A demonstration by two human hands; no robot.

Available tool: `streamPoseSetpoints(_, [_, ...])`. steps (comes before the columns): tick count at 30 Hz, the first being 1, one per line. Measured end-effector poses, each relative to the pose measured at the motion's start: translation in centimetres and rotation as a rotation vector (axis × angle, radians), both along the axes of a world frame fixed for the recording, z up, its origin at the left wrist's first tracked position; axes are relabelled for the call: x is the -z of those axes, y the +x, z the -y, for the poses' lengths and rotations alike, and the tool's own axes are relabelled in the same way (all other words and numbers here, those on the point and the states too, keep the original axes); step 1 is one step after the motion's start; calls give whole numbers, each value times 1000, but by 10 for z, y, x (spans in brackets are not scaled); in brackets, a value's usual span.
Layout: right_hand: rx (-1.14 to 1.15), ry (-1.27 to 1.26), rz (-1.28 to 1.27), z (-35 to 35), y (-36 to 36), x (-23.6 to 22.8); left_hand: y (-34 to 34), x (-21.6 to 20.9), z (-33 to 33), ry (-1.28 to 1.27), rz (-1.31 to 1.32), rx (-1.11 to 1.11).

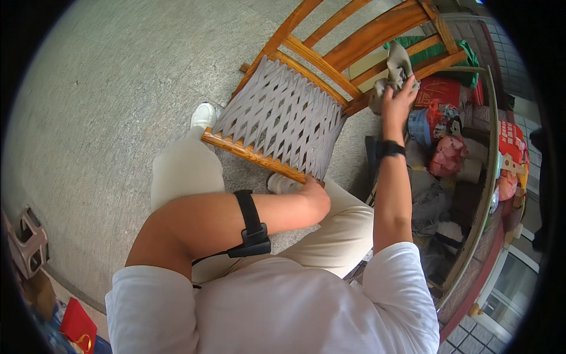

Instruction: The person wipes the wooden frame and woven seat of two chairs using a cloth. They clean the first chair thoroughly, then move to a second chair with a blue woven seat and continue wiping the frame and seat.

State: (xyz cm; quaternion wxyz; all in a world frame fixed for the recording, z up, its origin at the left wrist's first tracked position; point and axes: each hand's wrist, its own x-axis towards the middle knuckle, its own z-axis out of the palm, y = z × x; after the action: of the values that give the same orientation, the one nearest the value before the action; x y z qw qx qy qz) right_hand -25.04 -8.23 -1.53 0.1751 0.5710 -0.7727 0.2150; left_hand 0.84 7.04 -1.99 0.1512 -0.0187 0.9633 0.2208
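A wooden chair (253, 152) with a seat of woven grey straps stands tilted in front of me. Its slatted backrest points away and to the right. My left hand (315, 199) grips the near right corner of the seat frame, its fingers partly hidden by the hand itself. In my right hand (398, 109) is a crumpled grey-beige cloth (398, 61), bunched against the lower part of the backrest's right side post. The fingers press on the cloth.
To the right, a long low-walled container (484, 194) holds bags, cloths, a pink crumpled bag (448, 156) and a blue tub (419, 126). A plastic stool (28, 242) stands far left, with a red bag (78, 325) below it. My shoes rest on the grey floor (112, 118).
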Motion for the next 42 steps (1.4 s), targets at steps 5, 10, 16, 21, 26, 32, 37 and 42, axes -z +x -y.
streamPoseSetpoints(5, [142,119,97,-7,16,45,0,1,-2,47,10,-28])
streamPoseSetpoints(10, [134,366,257,-53,37,70,-2,6,-5,47,45,-1])
streamPoseSetpoints(16, [-308,328,192,-89,104,13,-1,6,-15,80,146,16])
streamPoseSetpoints(21, [-802,466,78,-95,241,32,19,-2,-31,103,204,141])
streamPoseSetpoints(26, [-934,491,-180,-113,306,85,51,10,-39,419,229,262])
streamPoseSetpoints(32, [-913,655,-298,-171,220,86,58,18,-40,257,239,231])
streamPoseSetpoints(37, [-843,879,-459,-219,131,65,64,14,-36,127,142,155])
streamPoseSetpoints(42, [-966,746,-404,-199,143,69,65,12,-35,168,197,173])
